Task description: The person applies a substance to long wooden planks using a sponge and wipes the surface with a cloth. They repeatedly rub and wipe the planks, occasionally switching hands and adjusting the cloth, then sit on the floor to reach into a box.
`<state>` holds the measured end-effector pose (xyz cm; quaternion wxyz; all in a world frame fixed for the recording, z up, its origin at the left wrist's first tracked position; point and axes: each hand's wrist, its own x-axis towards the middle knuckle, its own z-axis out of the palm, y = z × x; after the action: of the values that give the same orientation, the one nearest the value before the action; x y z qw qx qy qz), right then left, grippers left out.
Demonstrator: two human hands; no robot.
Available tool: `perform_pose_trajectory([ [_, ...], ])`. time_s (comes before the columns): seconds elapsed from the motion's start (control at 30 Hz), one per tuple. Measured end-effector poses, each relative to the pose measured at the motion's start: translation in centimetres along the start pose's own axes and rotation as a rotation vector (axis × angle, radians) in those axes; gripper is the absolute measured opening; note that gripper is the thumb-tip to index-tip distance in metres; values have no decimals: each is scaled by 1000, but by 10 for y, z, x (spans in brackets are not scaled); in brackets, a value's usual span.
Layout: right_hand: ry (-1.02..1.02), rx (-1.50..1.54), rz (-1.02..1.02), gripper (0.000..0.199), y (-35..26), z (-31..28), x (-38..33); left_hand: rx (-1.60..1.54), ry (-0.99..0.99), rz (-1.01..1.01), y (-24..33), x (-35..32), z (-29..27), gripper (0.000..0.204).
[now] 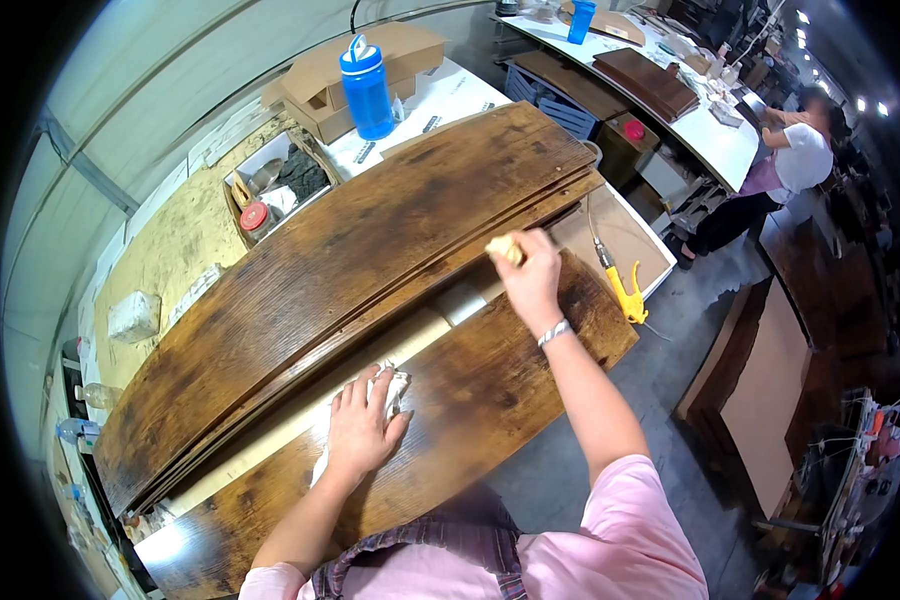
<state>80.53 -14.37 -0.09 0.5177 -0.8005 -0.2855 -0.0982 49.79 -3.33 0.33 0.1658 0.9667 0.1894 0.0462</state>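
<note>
In front of me lies a brown wood-grain board [440,420] with one curved long edge. My left hand [362,428] rests on it near its far edge, fingers bent over a crumpled white cloth [397,388]. Part of the cloth shows between thumb and fingers. Above the board's right part, my right hand [532,275] grips a small pale-yellow wad [506,248]; whether it is sponge or cloth I cannot tell. Beyond a gap lies a stack of similar curved boards [370,260].
A yellow air blow gun [625,290] with a hose lies right of the board. A blue bottle [367,95], cardboard boxes [400,50] and an open box holding a red-lidded jar [257,218] stand behind the stack. Another person [795,160] works at the far-right table [720,140].
</note>
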Motion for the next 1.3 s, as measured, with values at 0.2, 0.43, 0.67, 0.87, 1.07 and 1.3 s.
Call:
perform_pose_trajectory([
  [0.2, 186, 39, 52, 26, 28, -8, 16, 17, 7, 5, 0, 1, 1, 65],
  [0.43, -306, 165, -92, 27, -18, 2, -39, 6, 3, 7, -1, 1, 1, 64],
  [0.67, -40, 434, 263, 29, -18, -54, -101, -174, 181, 77, -18, 11, 12, 49],
  [0.87, 106, 549, 390, 26, 6, -66, -135, -98, 409, 523, 74, 151, -21, 51],
  [1.07, 105, 578, 353, 26, 2, -62, -131, 197, 437, 670, 105, 245, 31, 38],
  [1.3, 111, 557, 362, 26, 6, -60, -133, -148, 304, 483, 52, 132, 12, 31],
])
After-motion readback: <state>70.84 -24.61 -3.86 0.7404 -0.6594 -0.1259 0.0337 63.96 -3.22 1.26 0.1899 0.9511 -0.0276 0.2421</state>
